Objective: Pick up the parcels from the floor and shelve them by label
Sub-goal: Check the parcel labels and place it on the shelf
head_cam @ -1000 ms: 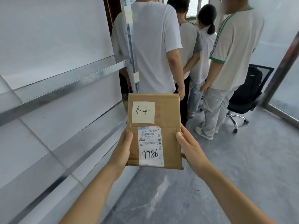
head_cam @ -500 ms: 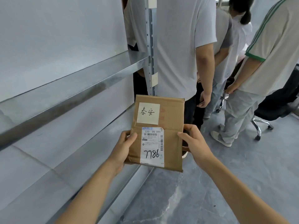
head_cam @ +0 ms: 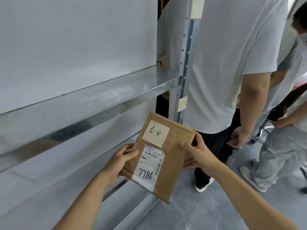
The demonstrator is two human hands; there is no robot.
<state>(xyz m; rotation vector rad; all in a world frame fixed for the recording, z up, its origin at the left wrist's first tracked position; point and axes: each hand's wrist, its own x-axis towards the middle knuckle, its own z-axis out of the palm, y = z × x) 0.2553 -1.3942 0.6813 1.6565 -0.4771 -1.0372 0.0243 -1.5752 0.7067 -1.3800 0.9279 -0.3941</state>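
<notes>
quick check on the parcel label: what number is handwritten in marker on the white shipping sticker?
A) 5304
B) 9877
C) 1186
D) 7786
D: the shipping sticker on the brown parcel, held between the left hand and right hand, reads 7786 in black marker along its lower part.

Both forearms are bare to the frame edge, the left hand point(head_cam: 120, 161) and right hand point(head_cam: 200, 153) ungloved.
</notes>
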